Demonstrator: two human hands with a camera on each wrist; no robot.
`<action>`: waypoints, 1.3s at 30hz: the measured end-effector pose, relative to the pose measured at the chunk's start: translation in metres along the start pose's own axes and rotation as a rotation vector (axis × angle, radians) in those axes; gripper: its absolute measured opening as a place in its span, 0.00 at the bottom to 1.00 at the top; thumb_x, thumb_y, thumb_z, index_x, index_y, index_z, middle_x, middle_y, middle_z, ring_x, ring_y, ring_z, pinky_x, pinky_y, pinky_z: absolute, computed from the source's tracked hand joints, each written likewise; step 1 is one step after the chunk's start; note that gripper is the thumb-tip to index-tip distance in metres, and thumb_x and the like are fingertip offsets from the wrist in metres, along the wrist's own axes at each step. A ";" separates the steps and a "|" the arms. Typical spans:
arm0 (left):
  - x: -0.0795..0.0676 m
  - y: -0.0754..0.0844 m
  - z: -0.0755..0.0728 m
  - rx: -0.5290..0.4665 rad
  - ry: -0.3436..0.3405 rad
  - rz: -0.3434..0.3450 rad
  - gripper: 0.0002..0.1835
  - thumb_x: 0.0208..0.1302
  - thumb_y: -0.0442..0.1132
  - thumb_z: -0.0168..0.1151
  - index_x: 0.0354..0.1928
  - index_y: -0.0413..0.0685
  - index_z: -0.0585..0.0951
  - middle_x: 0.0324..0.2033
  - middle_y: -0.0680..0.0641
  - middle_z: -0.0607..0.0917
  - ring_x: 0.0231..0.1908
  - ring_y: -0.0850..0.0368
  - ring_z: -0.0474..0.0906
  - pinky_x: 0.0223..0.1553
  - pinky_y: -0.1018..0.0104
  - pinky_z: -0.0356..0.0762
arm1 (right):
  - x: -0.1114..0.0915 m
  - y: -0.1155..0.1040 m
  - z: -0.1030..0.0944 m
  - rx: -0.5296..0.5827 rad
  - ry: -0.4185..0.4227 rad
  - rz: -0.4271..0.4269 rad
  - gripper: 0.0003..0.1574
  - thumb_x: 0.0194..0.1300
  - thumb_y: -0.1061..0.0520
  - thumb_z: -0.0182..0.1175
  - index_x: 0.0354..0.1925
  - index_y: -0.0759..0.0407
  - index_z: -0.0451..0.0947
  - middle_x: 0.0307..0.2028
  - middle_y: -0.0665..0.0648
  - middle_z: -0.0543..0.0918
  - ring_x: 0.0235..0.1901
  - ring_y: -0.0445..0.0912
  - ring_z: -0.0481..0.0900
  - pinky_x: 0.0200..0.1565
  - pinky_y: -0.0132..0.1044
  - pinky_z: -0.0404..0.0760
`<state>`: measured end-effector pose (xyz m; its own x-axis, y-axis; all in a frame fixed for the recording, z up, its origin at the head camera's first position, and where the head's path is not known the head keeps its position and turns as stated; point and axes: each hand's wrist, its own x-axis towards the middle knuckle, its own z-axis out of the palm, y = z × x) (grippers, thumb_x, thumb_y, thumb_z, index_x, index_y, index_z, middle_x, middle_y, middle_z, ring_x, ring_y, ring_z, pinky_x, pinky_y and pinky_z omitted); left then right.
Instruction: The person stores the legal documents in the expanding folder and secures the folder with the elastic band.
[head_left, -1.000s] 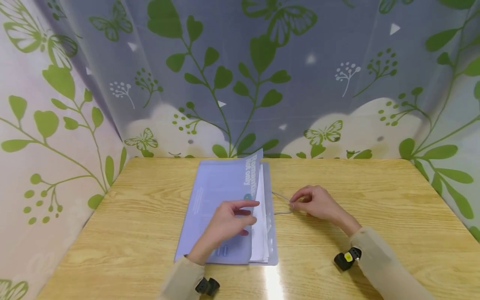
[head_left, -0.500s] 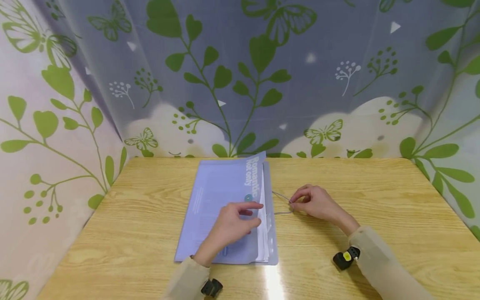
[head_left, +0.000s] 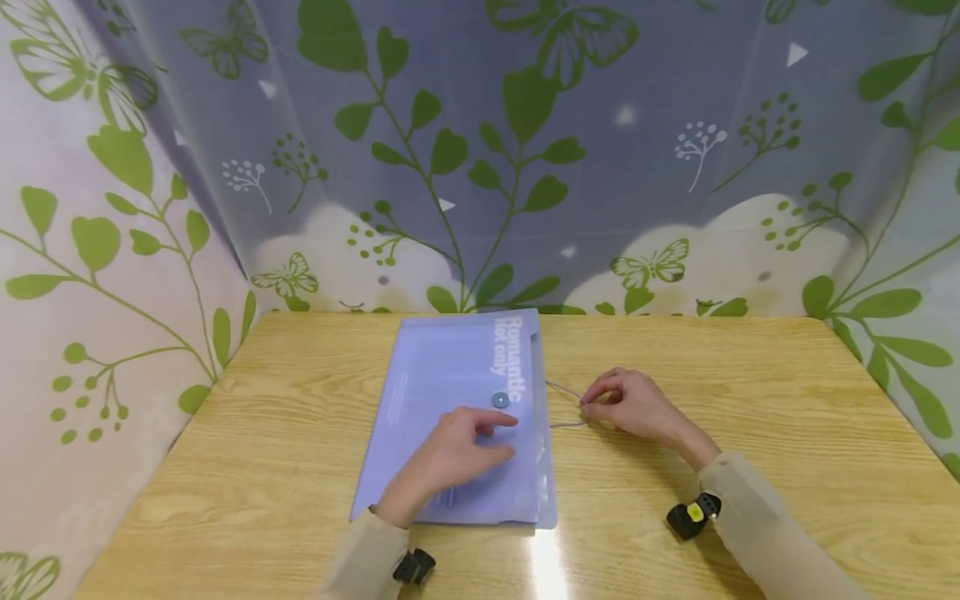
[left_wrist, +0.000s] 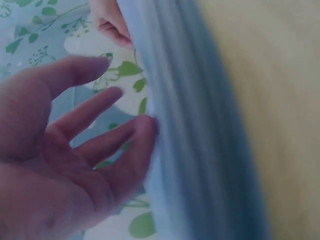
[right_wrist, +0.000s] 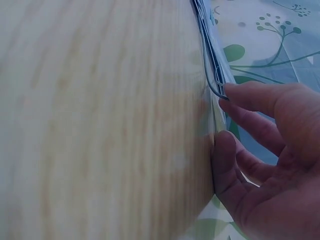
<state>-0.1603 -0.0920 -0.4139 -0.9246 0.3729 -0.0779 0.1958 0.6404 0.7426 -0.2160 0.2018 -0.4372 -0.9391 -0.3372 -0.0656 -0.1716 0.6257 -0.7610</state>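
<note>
A translucent lilac document folder lies on the table, its front flap down over the papers and a round teal button on it. My left hand is over the flap with fingers and thumb apart, a fingertip at the folder in the left wrist view. The folder's layered edge shows beside that hand. To the right, my right hand pinches the end of a thin grey cord loop that comes from the folder's right edge. In the right wrist view the cord reaches the fingertips.
The wooden table extends around the folder on every side. A patterned curtain with leaves and butterflies hangs behind it and at both sides. Black wrist cameras are strapped at the sleeves.
The folder's flap has come down to the right over the papers, bringing the button fully into view. My left hand moved right, then slightly back. The right hand stays nearly still with the cord.
</note>
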 end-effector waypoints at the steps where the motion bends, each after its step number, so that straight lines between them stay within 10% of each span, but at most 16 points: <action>1: -0.001 0.001 -0.002 0.041 -0.023 0.011 0.22 0.59 0.43 0.71 0.57 0.51 0.86 0.57 0.41 0.87 0.59 0.44 0.81 0.61 0.47 0.77 | 0.000 0.000 0.000 -0.001 -0.001 0.003 0.08 0.65 0.54 0.69 0.40 0.56 0.89 0.53 0.63 0.82 0.39 0.46 0.77 0.36 0.35 0.77; 14: -0.015 0.007 -0.016 0.434 -0.172 -0.099 0.37 0.51 0.59 0.77 0.65 0.61 0.80 0.76 0.39 0.65 0.74 0.33 0.59 0.64 0.23 0.59 | -0.001 -0.001 0.000 0.019 -0.026 0.047 0.14 0.69 0.52 0.65 0.48 0.59 0.87 0.42 0.58 0.87 0.33 0.45 0.78 0.32 0.36 0.78; 39: -0.016 -0.023 -0.047 0.468 -0.172 -0.144 0.49 0.45 0.63 0.79 0.71 0.65 0.71 0.77 0.38 0.60 0.74 0.34 0.58 0.65 0.28 0.59 | 0.004 -0.013 0.013 0.318 -0.188 0.032 0.22 0.74 0.55 0.59 0.61 0.66 0.80 0.55 0.66 0.84 0.40 0.47 0.84 0.40 0.37 0.85</action>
<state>-0.1658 -0.1441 -0.3983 -0.8934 0.3387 -0.2951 0.2321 0.9105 0.3422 -0.2142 0.1830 -0.4359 -0.8662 -0.4631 -0.1876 -0.0143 0.3982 -0.9172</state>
